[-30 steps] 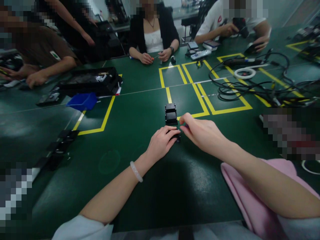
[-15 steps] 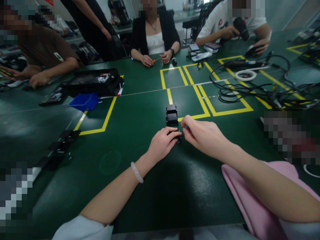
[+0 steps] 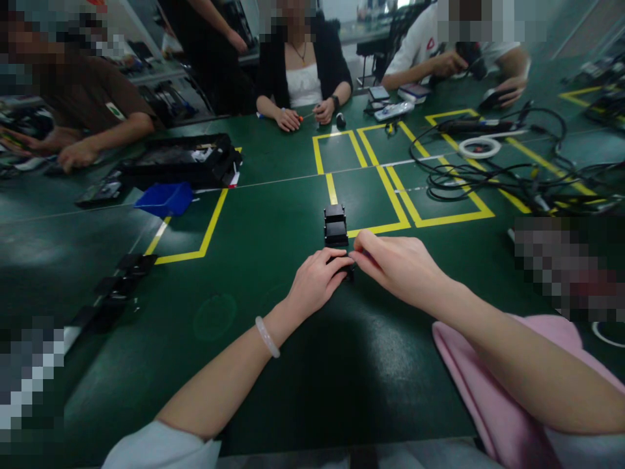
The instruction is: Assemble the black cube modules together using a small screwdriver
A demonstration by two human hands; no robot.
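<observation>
My left hand (image 3: 319,277) rests over a small black block-like part (image 3: 349,272) on the green table, fingers closed around it and hiding most of it. From the right, my right hand (image 3: 398,264) meets it with thumb and forefinger pinched at the part's right edge. Whatever lies between those fingertips is too small to make out. Just beyond the hands, two similar black blocks (image 3: 335,225) with shiny metal bits at their corners stand in a line on the table.
More black blocks (image 3: 122,283) lie in a row at left, near a blue tray (image 3: 166,198) and a black casing (image 3: 180,159). Black cables (image 3: 454,179) tangle at right. Pink cloth (image 3: 469,365) lies under my right forearm. Several people sit or stand across the table.
My right hand has shifted slightly left, its pinched fingertips now against the black part and the left fingers. My left hand stays put. A standing person behind has moved right.
</observation>
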